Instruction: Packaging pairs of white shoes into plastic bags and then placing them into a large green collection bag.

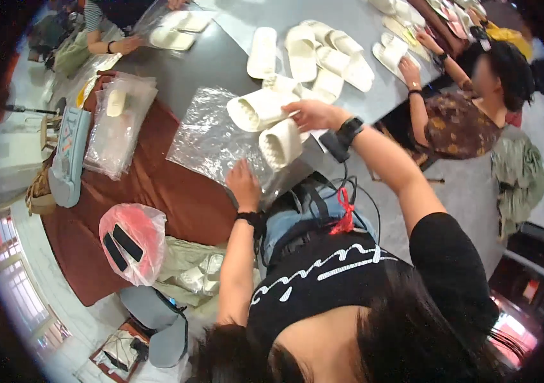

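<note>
My right hand [313, 115], with a black watch on the wrist, grips a pair of cream slide slippers. One slipper [258, 108] points left and the other [281, 145] hangs below it. Both are held just above a crinkled clear plastic bag [211, 137] that lies flat on the table. My left hand [243, 185] sits on the near edge of that bag with its fingers curled on the plastic, a black band around the wrist. The slippers hover over the bag's right end.
Several more cream slippers [323, 57] lie on the grey tabletop [246, 19] beyond. A stack of clear bags [118, 124] and a pink bag [132, 242] rest on brown cloth [157, 191] at left. One person [470, 108] sits at right, another's arm [109, 41] at top left.
</note>
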The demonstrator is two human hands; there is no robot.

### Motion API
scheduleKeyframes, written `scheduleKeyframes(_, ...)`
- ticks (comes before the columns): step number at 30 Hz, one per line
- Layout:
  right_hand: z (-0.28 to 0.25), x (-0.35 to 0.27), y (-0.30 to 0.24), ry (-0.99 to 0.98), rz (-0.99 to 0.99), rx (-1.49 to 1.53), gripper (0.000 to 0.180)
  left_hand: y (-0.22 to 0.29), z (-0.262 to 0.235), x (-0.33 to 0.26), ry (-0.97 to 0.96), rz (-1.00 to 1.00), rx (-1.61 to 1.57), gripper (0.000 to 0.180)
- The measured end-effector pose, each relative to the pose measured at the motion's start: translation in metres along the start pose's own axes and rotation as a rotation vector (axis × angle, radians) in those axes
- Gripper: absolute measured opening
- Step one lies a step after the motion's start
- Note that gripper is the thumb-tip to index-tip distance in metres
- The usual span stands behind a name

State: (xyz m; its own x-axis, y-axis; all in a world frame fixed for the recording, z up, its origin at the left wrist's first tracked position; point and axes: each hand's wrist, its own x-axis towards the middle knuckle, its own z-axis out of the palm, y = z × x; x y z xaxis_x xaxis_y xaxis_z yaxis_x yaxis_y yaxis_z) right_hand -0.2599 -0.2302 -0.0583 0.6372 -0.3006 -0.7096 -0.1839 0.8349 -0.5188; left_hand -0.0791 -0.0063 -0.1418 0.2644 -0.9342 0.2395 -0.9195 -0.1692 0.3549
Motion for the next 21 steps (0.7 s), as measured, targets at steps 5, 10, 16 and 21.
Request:
scheduleKeyframes(5, -0.023, -0.055, -0.003, 0.179, 0.121, -0.269, 0.029, 0.036, -0.027, 0.039, 0.04, -0.088, 0.171, 0.063)
scheduleKeyframes(10, -0.007, -0.04, 0.044, 0.262, 0.064, -0.262, 0.022, 0.047, -0.026, 0.035, -0.026, 0.043, 0.189, 0.066)
scheduleKeyframes(16, 0.014, -0.033, 0.08, 0.359, -0.055, -0.133, 0.026, 0.035, -0.024, 0.02, -0.006, 0.1, 0.073, 0.062)
scheduleKeyframes(21, 0.033, -0.059, 0.071, 0.438, -0.125, -0.359, 0.021, 0.027, -0.029, 0.021, -0.136, 0.054, 0.199, 0.054)
